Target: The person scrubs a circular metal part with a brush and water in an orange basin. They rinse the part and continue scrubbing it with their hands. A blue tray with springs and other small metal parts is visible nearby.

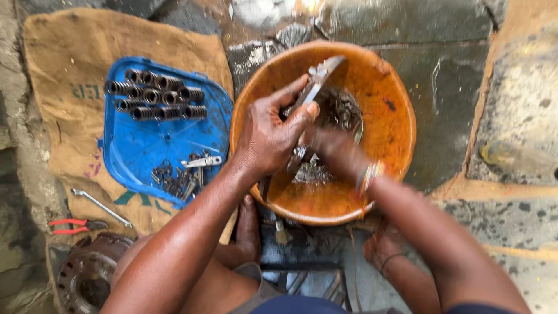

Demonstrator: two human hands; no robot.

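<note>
Head view, frame centre: left hand (268,136) grips a long metal part (314,93) over the orange basin (383,87); right hand (337,152), grip unclear, works beneath. Greasy fingers could let it slip.

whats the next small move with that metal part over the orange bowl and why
Probably keep scrubbing along the long metal part, still over the orange bowl. The left hand grips it at an angle while the right hand works low on it, and the blue tray already holds springs.
</note>
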